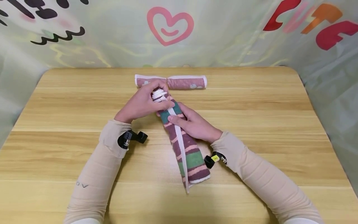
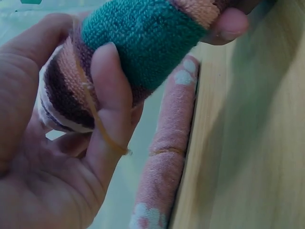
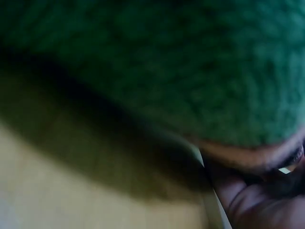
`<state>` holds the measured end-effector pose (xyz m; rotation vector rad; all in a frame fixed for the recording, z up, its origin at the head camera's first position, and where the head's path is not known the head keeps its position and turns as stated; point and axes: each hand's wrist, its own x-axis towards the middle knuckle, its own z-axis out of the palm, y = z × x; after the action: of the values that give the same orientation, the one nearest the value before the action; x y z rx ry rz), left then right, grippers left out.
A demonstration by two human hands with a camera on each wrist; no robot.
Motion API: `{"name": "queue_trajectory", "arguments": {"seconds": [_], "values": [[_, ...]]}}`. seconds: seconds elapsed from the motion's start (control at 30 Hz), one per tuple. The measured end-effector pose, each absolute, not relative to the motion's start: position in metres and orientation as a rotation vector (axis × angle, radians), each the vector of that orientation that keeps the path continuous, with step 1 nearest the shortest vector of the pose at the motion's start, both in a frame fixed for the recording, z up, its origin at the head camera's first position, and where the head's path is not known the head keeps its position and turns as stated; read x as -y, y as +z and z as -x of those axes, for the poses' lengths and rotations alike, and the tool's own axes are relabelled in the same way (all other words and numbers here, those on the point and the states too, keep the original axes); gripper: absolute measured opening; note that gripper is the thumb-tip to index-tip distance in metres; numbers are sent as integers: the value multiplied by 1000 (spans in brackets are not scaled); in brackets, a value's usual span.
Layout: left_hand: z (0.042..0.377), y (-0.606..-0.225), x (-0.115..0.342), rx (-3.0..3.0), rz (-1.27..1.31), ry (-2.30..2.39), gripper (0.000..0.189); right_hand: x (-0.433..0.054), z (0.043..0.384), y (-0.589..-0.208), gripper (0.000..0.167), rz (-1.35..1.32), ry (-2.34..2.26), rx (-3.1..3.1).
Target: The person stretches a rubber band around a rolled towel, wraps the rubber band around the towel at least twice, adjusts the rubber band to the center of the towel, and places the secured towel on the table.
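Note:
A striped towel [image 1: 195, 159], maroon, green and peach with a white edge, is rolled up and lies slanted between both hands. My right hand [image 1: 197, 125] grips it around the upper middle, thumb on top along the white edge. At its far end my left hand [image 1: 141, 102] curls around the coiled white end. A thin tan rubber band [image 2: 98, 118] runs over the roll and across a digit of the left hand in the left wrist view, stretched by it. The green towel fabric [image 3: 162, 71] fills most of the right wrist view, blurred.
Behind the hands, a pink rolled towel [image 1: 186, 82] with a band around its middle lies crosswise near the back of the wooden table [image 1: 251, 99]. A printed cloth backdrop [image 1: 223, 40] hangs beyond the table's back edge.

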<state>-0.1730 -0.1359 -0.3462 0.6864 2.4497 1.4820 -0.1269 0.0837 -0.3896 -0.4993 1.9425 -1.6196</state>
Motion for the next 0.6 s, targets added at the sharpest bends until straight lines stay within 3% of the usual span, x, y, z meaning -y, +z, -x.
{"name": "queue_trajectory", "arguments": {"seconds": [0.23,0.47,0.6], "values": [[172,-347,135,-2408,-623,1481,36,-85,128,-390,56,533,-1616,-1981],[172,-353,130,-2284,-488,1601,70,-87,128,-390,54,510,-1626,-2032],[172,-355,128,-2185,-444,1707,67,-88,129,-390,52,515,-1667,-2031]]}}
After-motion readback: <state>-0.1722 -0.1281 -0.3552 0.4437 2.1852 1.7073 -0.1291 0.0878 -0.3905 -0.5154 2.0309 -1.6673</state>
